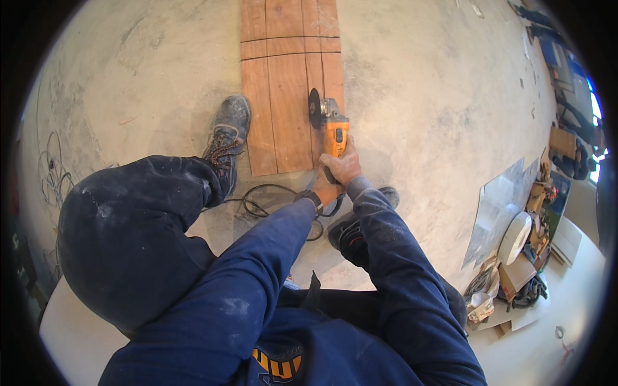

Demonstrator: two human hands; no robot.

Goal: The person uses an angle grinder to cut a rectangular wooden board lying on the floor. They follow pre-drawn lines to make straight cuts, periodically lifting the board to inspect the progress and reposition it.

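I hold an orange angle grinder [336, 134] over the right part of a reddish-brown wooden board [261, 122]. Around the rear of its body my right hand [346, 163] is closed. Just behind, my left hand [326, 186] is closed at the tail end, its fingers partly hidden; a dark watch sits on that wrist. The thin dark disc [315, 108] stands upright, at or just above the wood; whether it touches I cannot tell. Dark lines run along and across the board. A black cord [254, 204] loops on the floor below the left hand.
One dusty work boot [230, 125] stands beside the board's left edge; a dark shoe [351, 238] is below the grinder. The pale concrete floor [418, 128] surrounds the board. A thin cable [55, 167] lies far left. Cardboard, bags and scraps [518, 276] are piled at right.
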